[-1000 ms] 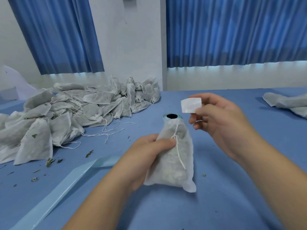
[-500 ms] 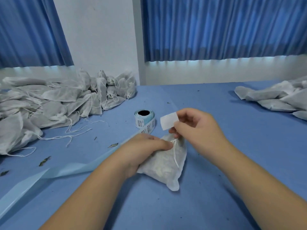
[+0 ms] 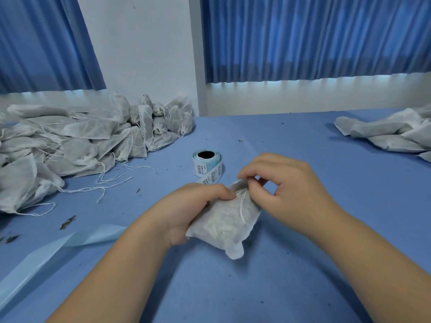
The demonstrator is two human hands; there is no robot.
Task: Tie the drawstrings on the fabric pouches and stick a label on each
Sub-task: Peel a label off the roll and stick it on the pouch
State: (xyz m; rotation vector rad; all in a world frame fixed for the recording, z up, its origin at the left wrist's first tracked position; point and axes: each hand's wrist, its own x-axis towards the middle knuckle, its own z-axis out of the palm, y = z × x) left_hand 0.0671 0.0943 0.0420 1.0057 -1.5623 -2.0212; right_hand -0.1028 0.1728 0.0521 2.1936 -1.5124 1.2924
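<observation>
One pouch (image 3: 224, 227) just near label roll (image 3: 207, 164).
Gripped by left hand (image 3: 193, 206), neck pinched by right hand (image 3: 286, 190); labelling, likely; next, firm press there.

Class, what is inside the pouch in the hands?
Through the thin pouch, pale lumpy filling shows; its kind cannot be told. The left hand covers the pouch's left side.

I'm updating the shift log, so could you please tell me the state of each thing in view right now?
pouch, filled, neck gathered, held in both hands
drawstring, trailing loose down the pouch
left hand, grips the pouch's side
right hand, pinches the pouch's neck
label roll, standing on end, partly unrolled
backing strip, lying loose on the table
left pile, heaped, strings trailing
right pile, heaped
</observation>
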